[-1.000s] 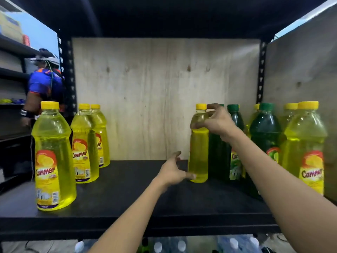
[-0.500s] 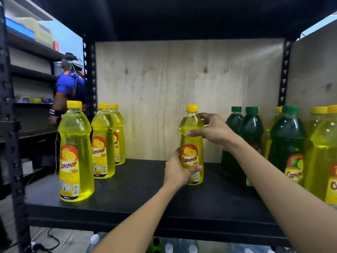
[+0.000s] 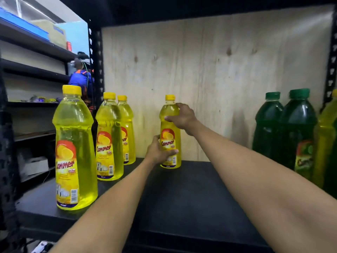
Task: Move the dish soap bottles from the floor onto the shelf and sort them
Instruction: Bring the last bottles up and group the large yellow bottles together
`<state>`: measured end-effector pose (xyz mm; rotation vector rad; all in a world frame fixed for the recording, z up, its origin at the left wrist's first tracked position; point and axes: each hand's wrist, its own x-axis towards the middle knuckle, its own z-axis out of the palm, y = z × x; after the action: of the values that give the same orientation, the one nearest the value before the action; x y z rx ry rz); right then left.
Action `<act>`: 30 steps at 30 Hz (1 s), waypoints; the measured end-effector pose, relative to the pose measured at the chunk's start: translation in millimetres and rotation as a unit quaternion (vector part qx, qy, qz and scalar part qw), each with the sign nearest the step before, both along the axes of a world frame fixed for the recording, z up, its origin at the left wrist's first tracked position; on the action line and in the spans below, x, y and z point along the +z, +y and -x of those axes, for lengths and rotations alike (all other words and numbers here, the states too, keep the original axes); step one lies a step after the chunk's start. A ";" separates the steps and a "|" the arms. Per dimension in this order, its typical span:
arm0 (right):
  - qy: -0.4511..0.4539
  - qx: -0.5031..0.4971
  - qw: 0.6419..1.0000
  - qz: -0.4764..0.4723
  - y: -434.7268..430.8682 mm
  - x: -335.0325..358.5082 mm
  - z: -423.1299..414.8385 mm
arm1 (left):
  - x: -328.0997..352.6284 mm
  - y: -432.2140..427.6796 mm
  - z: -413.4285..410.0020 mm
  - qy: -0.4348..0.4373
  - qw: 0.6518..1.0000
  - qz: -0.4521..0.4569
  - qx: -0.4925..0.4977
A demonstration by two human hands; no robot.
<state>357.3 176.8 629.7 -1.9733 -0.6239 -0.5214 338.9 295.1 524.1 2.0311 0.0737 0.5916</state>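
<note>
- I am holding a yellow dish soap bottle [image 3: 170, 136] with both hands, centre of the frame, upright, its base looking to be sitting on the black shelf [image 3: 182, 198] near the plywood back panel [image 3: 209, 79].
- My left hand [image 3: 159, 152] is wrapping the lower part of the bottle, thumb crossing the front under the "Cammer" label.
- My right hand [image 3: 182, 116] is gripping the shoulder of the bottle just below its yellow cap [image 3: 170, 97], fingers curling round the back.
- Left of centre, three more yellow bottles are standing upright in a row running front to back: a front yellow bottle [image 3: 73, 150] near the shelf edge, a middle yellow bottle [image 3: 108, 139] behind it, and a rear yellow bottle [image 3: 127, 132] closest to the held one but apart from it.
- At the right of the frame, two green bottles [image 3: 284, 128] are standing side by side, touching or nearly so, well apart from the held bottle.
- A further yellow bottle at the right edge [image 3: 326, 143] is showing only in part, just beside the green ones.
- In the upper left, beyond the black upright post [image 3: 94, 70], another person in a blue top [image 3: 81, 79] is standing by other shelving [image 3: 32, 52]; blurred.
</note>
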 end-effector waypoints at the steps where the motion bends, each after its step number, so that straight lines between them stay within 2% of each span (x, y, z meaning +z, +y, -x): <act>1: 0.003 -0.004 1.000 -0.001 3.2 -0.1 -4.9 | -0.5 2.0 -4.6 0.001 1.000 0.002 0.003; 8: -0.003 -0.013 1.000 0.004 11.5 -4.2 -16.1 | -1.9 7.3 -7.4 0.009 1.000 0.006 0.013; 13: 0.051 -0.038 0.996 0.054 -14.7 1.7 20.2 | -3.6 -12.6 12.5 0.081 0.993 0.014 0.088; 15: 0.055 -0.042 0.997 0.029 -49.3 2.0 49.8 | -1.8 -36.2 35.1 0.048 0.994 -0.032 0.095; 18: 0.034 -0.067 0.997 0.032 -112.9 0.3 112.0 | 13.6 -78.4 80.7 -0.054 0.985 -0.139 0.091; 20: 0.003 -0.104 0.994 0.025 -157.4 0.5 154.0 | 27.5 -108.9 99.3 -0.116 0.982 -0.147 0.035; 23: -0.070 -0.179 0.981 0.018 -220.6 6.2 206.4 | 44.8 -160.8 123.8 -0.159 0.977 -0.087 -0.110; 25: -0.120 -0.263 0.957 0.016 -259.3 10.7 231.7 | 50.2 -196.8 143.5 -0.138 0.968 -0.035 -0.206; 28: -0.192 -0.402 0.895 -0.020 -314.7 18.5 250.5 | 47.2 -248.2 165.1 -0.087 0.942 0.001 -0.325; 30: -0.179 -0.449 0.875 -0.035 -344.7 25.8 252.8 | 42.9 -278.1 176.4 -0.059 0.933 0.006 -0.354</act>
<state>104.6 -167.9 655.5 -2.0297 0.1614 -1.4749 162.5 17.1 567.0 1.8323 -0.6992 0.2421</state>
